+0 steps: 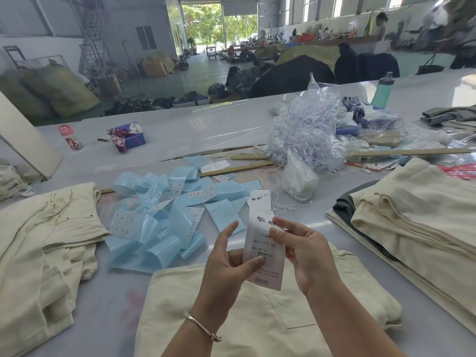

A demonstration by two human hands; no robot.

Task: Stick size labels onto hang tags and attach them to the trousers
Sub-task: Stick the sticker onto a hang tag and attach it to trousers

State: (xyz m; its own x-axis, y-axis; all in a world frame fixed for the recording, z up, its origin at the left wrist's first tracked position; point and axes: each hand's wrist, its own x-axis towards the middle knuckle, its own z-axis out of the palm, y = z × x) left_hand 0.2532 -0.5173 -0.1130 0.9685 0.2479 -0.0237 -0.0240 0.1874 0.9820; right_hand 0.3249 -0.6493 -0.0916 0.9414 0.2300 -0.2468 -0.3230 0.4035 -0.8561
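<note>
A white hang tag (262, 243) printed with "1103#" and "XS" is held upright in front of me over folded cream trousers (257, 318). My left hand (226, 264) grips the tag's lower left edge, thumb on its face. My right hand (304, 251) pinches the tag's upper right edge. A second white tag (260, 202) with a thin white string (280, 206) shows just behind the held one. Blue backing strips (159, 215) with white size labels lie scattered on the table beyond my left hand.
Cream trousers lie spread at left (38, 248) and stacked at right (417, 217). A heap of clear plastic (306, 130), wooden rulers (401, 152), a green bottle (382, 92), a pink bottle (69, 137) and a blue box (128, 137) sit farther back.
</note>
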